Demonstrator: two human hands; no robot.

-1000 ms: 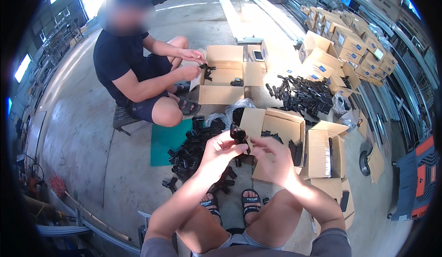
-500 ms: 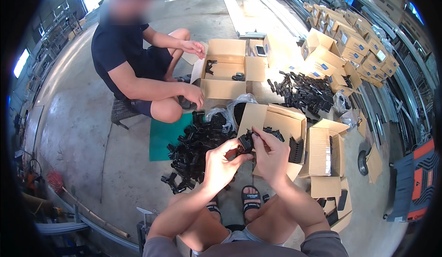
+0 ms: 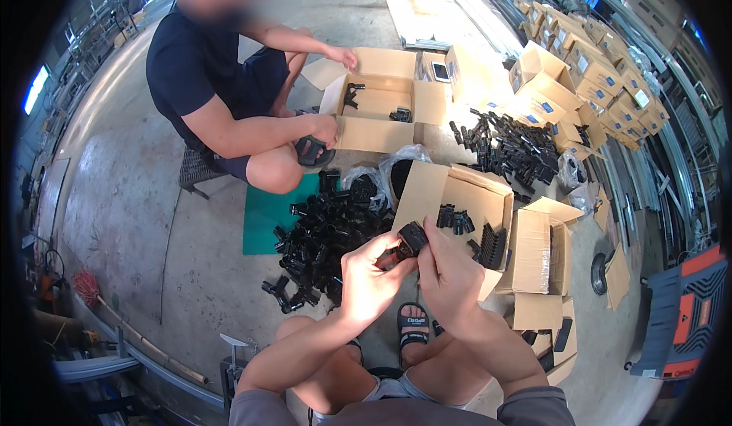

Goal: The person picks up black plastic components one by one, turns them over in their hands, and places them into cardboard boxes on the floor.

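Centre: a dark, block-like part (image 3: 412, 237), raised above the floor between left hand (image 3: 366, 275) and right hand (image 3: 454, 275); clock directions reckoned from there. Left hand: thumb and fingers pinched around the part. Right hand: fingertips drawn together at its 3 o'clock edge; cannot tell a firm grip from a light touch.

Toward 9 o'clock: a heap of black fittings (image 3: 316, 231), loose and tangled, partly over a green sheet (image 3: 261, 224). Toward 2 o'clock: the near carton (image 3: 474, 189), open, with a small cluster (image 3: 456, 218) of dark pieces and an orderly row (image 3: 492, 246) along one wall. Between 1 and 2 o'clock: a second heap (image 3: 512, 151), and beyond it stacked cartons (image 3: 606, 83).

Toward 10 o'clock: a seated co-worker (image 3: 202, 98), both hands near the flaps of the far carton (image 3: 377, 134), at nearly 12 o'clock, with only a few black pieces inside.

Judged from the present lie of things: well short of complete. Apparently done: a modest number of pieces boxed, some in rows. Apparently left: both heaps, far outnumbering the boxed pieces, plus the part in hand, outside any carton. Cannot match with certainty boxed pieces to heaped ones.
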